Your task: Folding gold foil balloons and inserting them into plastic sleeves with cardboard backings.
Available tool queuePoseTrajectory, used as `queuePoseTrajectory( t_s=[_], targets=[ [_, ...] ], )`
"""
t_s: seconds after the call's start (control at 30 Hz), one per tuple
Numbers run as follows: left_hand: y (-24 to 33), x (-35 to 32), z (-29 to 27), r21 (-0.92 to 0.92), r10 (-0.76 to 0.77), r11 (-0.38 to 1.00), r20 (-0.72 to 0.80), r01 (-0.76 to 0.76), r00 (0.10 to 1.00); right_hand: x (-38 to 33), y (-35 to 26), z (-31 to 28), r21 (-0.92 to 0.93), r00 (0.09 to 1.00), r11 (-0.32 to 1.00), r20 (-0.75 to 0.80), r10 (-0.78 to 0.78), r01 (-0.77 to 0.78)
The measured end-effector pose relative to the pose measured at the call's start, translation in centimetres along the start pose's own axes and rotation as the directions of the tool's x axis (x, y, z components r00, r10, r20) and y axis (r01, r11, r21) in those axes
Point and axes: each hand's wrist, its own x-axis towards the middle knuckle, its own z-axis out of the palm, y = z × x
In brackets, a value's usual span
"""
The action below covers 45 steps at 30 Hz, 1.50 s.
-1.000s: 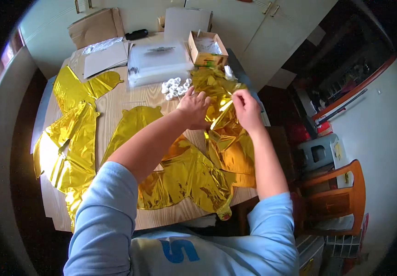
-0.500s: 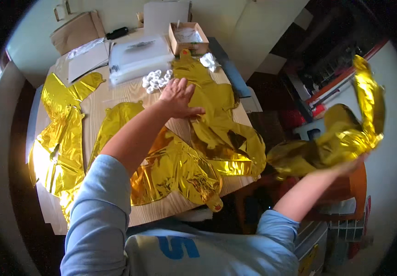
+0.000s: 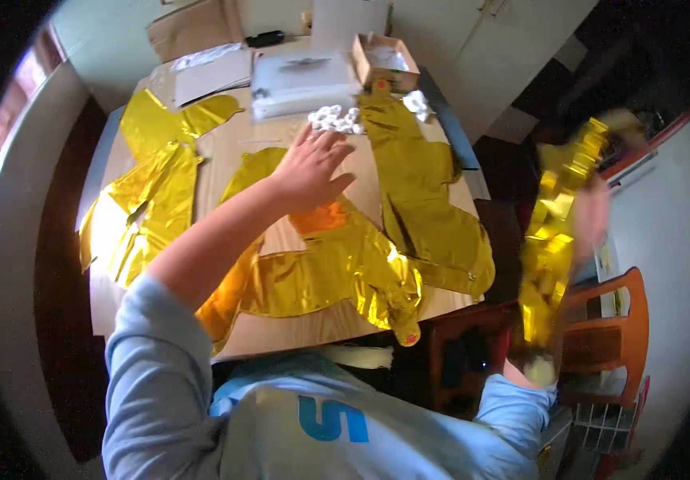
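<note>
My left hand [image 3: 313, 168] hovers over the table with its fingers spread and nothing in them, just short of a cluster of small white round pieces [image 3: 335, 120]. Out past the table's right edge, my right hand [image 3: 591, 212] grips a flat gold foil balloon [image 3: 551, 248]; motion blurs it and the foil hides part of its fingers. On the table lie more uninflated gold foil balloons: one on the left [image 3: 157, 188], one in the middle [image 3: 305, 276] partly under my left forearm, and a long one on the right [image 3: 413, 188].
Toward the back of the table [image 3: 281, 340] are a stack of clear plastic packs [image 3: 301, 84], grey sheets [image 3: 213, 76], an open cardboard box [image 3: 385, 60] and a crumpled white piece [image 3: 417, 104]. An orange wooden chair [image 3: 629, 336] stands at the right.
My right hand has swung the foil balloon, which now hangs upright and narrow. The right-hand balloon on the table lies flatter. The view has shifted, and my left hand remains over the table.
</note>
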Motion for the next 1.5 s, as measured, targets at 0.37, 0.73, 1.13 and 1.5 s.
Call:
queuePoseTrajectory(
  t_s=[0.37, 0.73, 1.13, 1.5],
  targets=[
    [-1.6, -22.3, -7.3, -0.064, -0.187, 0.979, 0.077, 0.192, 0.979, -11.4, -30.2, 28.5, 0.166, 0.833, 0.979, 0.554, 0.006, -0.117],
    [-14.8, -12.7, -6.6, -0.066, -0.352, 0.935, -0.071, 0.348, 0.933, -11.8, -27.7, 28.9, 0.332, 0.736, 0.942, 0.65, -0.188, -0.053],
    [-22.3, -7.7, -5.4, -0.036, -0.629, 0.77, -0.21, 0.637, 0.748, -13.8, -25.4, 28.0, 0.312, 0.558, 0.95, 0.792, -0.248, -0.021],
    [-21.0, -16.5, -7.8, 0.11, -0.712, 0.697, -0.013, 0.709, 0.702, -6.2, -31.4, 34.3, 0.5, 0.59, 0.857, 0.732, -0.341, -0.124]
  ],
)
